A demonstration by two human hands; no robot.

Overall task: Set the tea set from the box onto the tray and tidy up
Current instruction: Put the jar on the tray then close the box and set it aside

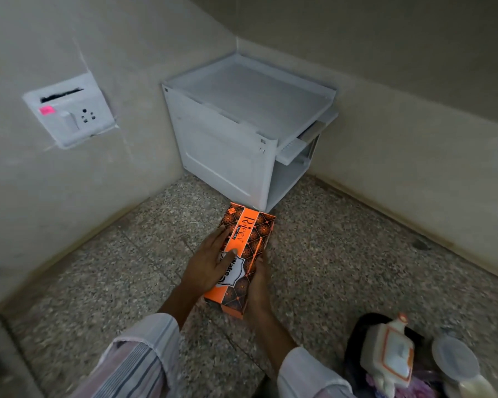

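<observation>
An orange and black patterned box (249, 239) is closed and held over the speckled floor, in the middle of the view. My left hand (209, 264) lies flat across its top with fingers spread. My right hand (258, 288) grips its right side near the close end. At the lower right a white teapot with orange trim (390, 351) stands on a dark tray (362, 326). White cups or a lid (454, 359) sit beside the teapot, blurred.
A white plastic cabinet (242, 130) stands in the room's corner just beyond the box, its front opening facing right. A wall socket plate (69, 110) is on the left wall. The floor (98, 282) is speckled stone.
</observation>
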